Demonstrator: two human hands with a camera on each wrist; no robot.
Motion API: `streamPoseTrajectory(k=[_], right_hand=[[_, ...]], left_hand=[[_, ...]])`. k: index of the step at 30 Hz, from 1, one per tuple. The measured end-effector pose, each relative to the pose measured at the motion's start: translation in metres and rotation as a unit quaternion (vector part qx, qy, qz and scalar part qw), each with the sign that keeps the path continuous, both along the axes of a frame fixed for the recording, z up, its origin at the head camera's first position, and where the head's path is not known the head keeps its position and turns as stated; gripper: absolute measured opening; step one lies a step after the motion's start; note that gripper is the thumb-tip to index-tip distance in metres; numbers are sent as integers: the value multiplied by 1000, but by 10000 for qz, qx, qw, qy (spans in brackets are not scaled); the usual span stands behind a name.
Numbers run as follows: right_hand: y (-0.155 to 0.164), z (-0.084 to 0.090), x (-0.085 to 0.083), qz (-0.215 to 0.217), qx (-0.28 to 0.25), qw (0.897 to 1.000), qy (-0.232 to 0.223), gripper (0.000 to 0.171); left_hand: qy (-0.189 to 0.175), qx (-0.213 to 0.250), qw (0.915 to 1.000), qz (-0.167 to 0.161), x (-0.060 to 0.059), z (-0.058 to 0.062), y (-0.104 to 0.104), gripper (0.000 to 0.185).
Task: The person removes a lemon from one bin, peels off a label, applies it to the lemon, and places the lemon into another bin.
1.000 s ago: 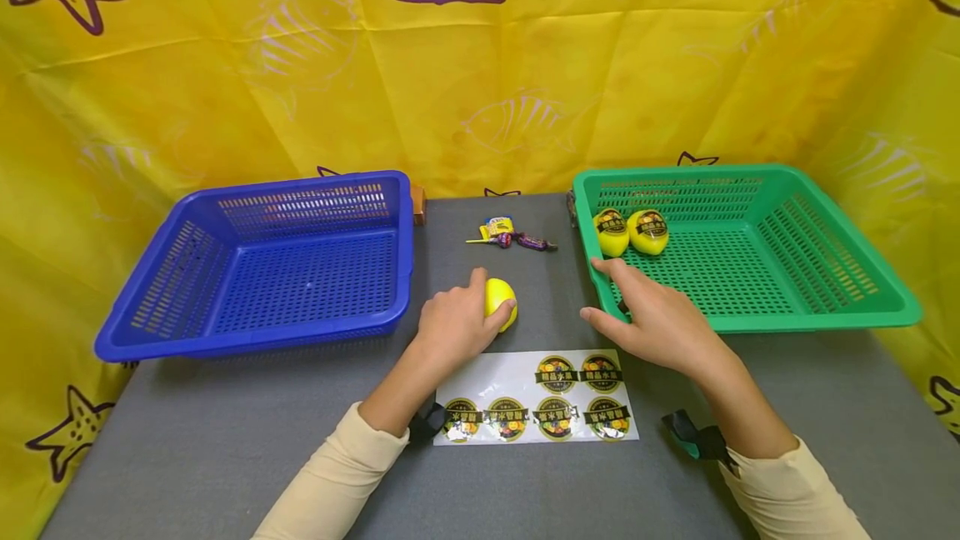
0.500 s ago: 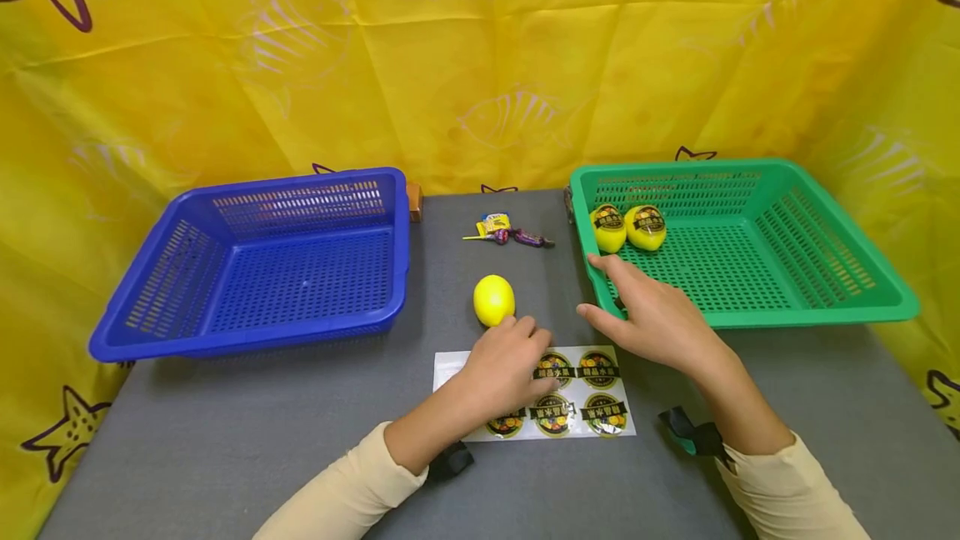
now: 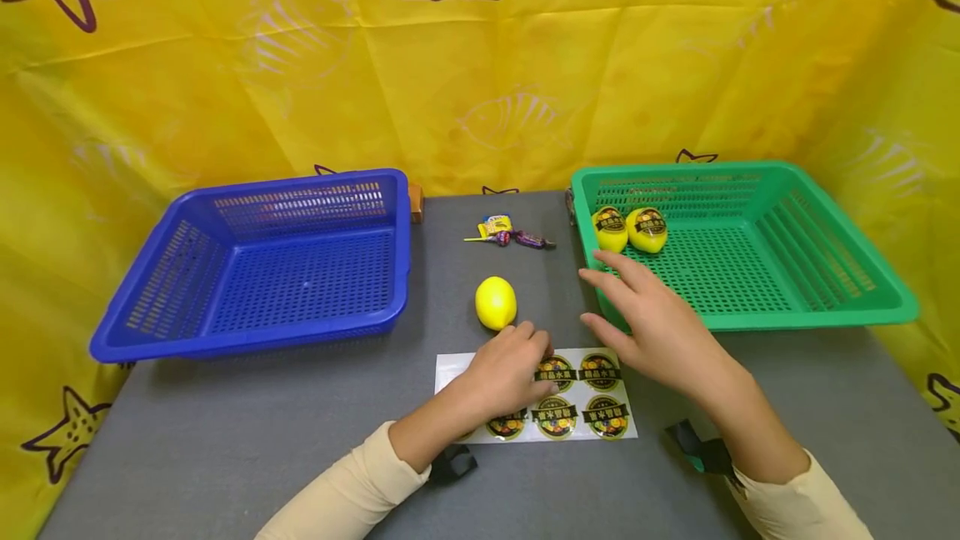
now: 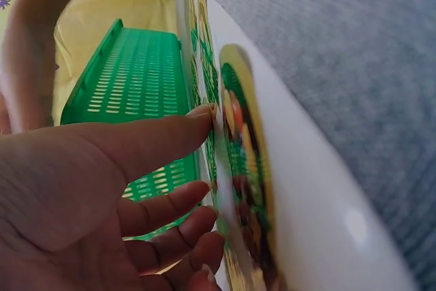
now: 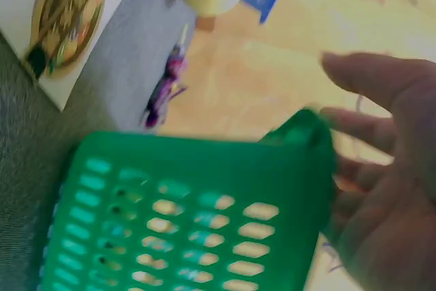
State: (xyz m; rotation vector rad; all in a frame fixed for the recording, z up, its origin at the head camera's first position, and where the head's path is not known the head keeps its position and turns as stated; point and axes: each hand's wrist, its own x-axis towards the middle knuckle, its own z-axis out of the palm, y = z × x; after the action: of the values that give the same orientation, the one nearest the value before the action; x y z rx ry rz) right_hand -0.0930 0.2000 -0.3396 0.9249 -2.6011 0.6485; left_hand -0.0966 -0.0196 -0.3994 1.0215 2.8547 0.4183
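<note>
A yellow lemon [image 3: 495, 302] lies on the grey table, just beyond the fingers of my left hand [image 3: 504, 375]. That hand rests on a white sheet of round fruit stickers [image 3: 453, 365], hiding part of it. In the left wrist view, the thumb [image 4: 170, 134] and bent fingertips touch the sheet's face near a sticker. My right hand [image 3: 663, 332] is held with spread fingers at the near left corner of the green basket [image 3: 780, 322], holding nothing. Inside that basket sit two lemons [image 3: 648, 230] bearing stickers like those on the sheet.
To the left stands a blue basket [image 3: 262, 338]. Small wrapped candies [image 3: 497, 227] and a lollipop [image 3: 503, 237] lie at the back between the baskets. A yellow printed cloth [image 3: 420, 90] hangs behind the table.
My left hand has let go of the lemon and moved down and right onto the sticker sheet. My right hand has eased off the green basket's rim, its fingers spreading.
</note>
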Motion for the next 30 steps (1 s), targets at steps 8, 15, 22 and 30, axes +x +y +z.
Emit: streamPoseTrajectory(k=[8, 15, 22, 30], right_hand=[[-15, -13, 37, 830, 1231, 9867, -662, 26], [-15, -32, 27, -76, 2104, 9648, -1576, 44], [-12, -35, 20, -123, 1876, 9608, -2040, 51], [-10, -35, 19, 23, 1731, 9615, -2134, 50]], left_hand=[[-101, 17, 9999, -41, -1, 1, 0, 36], [-359, 130, 9992, -100, -3, 0, 0, 32], [-697, 466, 9963, -188, -4, 0, 0, 30], [-1665, 1464, 9746, -316, -14, 30, -20, 19]])
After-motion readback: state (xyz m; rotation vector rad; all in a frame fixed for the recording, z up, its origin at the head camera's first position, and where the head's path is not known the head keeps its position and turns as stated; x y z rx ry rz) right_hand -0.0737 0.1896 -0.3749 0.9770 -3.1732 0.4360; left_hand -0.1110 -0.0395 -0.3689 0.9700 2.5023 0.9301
